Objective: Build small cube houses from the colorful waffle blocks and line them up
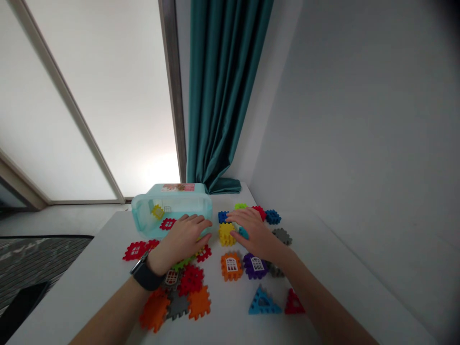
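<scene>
My left hand (185,239), with a dark watch on the wrist, hangs over loose pieces just before a clear teal plastic box (143,225) lying on its side. Its fingers are stretched out with the thumb apart, holding nothing visible. Partly under it lie a red window piece (204,253) and a green piece (183,263). My right hand (253,232) is open beside a stack of yellow interlocking pieces (226,235). Its thumb tip is at the stack's edge; whether it touches, I cannot tell. Blue pieces (223,217) sit behind the yellow stack.
Orange (154,311), grey (178,305) and red (191,280) pieces lie at the front left. Orange (231,266) and purple (255,265) window pieces, plus blue (264,303) and red (293,303) triangles, lie at the right. A teal curtain (223,96) hangs behind the table.
</scene>
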Demonstrator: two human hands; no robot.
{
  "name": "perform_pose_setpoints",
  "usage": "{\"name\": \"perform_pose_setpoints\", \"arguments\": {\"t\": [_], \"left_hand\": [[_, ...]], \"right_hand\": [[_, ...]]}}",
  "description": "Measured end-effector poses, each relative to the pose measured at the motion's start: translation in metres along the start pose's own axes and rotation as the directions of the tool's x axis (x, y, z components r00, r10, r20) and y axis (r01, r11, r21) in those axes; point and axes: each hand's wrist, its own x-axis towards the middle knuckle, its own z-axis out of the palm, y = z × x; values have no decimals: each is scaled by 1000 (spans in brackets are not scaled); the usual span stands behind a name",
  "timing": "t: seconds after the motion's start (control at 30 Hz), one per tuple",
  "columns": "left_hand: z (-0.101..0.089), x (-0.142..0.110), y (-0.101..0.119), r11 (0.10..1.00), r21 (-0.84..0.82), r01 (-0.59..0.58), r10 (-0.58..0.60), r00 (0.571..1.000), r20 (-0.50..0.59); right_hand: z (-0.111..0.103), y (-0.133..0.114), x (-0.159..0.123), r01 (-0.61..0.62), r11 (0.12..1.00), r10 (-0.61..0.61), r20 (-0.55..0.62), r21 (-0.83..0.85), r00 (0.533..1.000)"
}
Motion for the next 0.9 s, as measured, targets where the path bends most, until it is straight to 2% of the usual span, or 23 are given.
{"name": "perform_pose_setpoints", "arguments": {"t": [0.17, 0.33, 0.57, 0.8, 0.9], "left_hand": [[0, -24, -8, 1000, 3, 19, -19, 1000, 3], [3, -65, -25, 998, -4, 63, -63, 998, -2], [5, -118, -52, 986, -15, 166, -166, 981, -96], [0, -133, -64, 984, 82, 160, -152, 984, -91], [-1, -133, -62, 981, 111, 159, -152, 986, -69]], "right_hand": [[6, -18, 2, 29, 999, -29, 18, 40, 999], [19, -36, 10, 59, 993, -66, 62, 103, 996], [45, -67, 34, 97, 980, -125, 154, 174, 980], [91, -73, 75, 179, 970, -216, 245, 165, 945], [114, -68, 101, 139, 980, -167, 216, 139, 962]]}}
